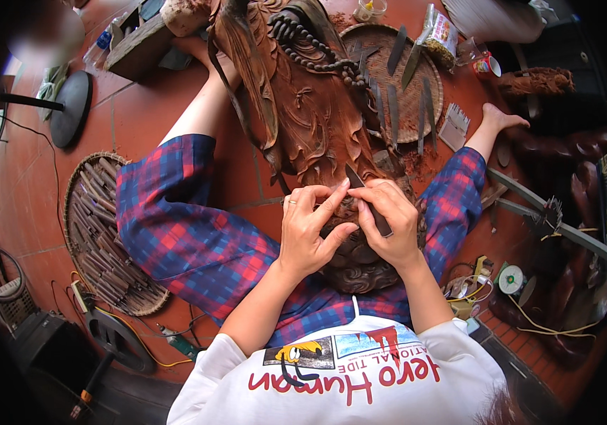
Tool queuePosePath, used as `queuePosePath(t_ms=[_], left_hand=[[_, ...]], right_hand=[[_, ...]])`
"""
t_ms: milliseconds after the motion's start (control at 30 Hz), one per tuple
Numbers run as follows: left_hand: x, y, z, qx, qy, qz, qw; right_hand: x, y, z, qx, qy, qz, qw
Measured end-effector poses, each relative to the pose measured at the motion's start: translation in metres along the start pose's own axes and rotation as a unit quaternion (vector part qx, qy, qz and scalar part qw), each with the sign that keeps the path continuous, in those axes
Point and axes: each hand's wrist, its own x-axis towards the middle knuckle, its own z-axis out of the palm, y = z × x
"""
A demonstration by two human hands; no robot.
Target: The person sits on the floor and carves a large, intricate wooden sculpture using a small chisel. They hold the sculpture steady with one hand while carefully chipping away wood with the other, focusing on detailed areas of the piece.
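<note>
A brown carved wooden statue [317, 117] lies with its curly-haired head [360, 278] in my lap and its robed body stretching away from me. My right hand [392, 219] is closed around a dark, flat, file-like tool [380, 219], which slants over the neck and face area. The tool's pointed end shows beyond my fingers. Against the carving rests my left hand [314, 227], thumb and index finger apart. Its index fingertip is close to the tool; whether they touch, I cannot tell. Both hands hide much of the carved face.
Several flat files lie on a round woven tray [417, 78] beyond the statue. On the left, a round basket [122, 301] holds many wooden-handled tools. A bag of pellets [439, 39], a paper cup [487, 67], cables and a metal-legged frame [565, 230] stand on the right.
</note>
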Motion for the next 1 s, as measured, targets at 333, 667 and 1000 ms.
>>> queuePosePath(t_ms=[333,667,1000], left_hand=[[0.000,0.002,-0.001,0.101,-0.016,-0.008,0.995],[0.004,0.009,0.004,0.080,-0.055,-0.023,0.995],[0.004,0.016,0.000,0.098,-0.086,-0.041,0.991]], right_hand=[[0.002,0.004,0.005,-0.025,0.005,0.018,1.000],[0.003,0.004,0.005,0.020,0.033,0.036,0.999],[0.002,0.002,0.008,-0.004,0.042,0.029,0.999]])
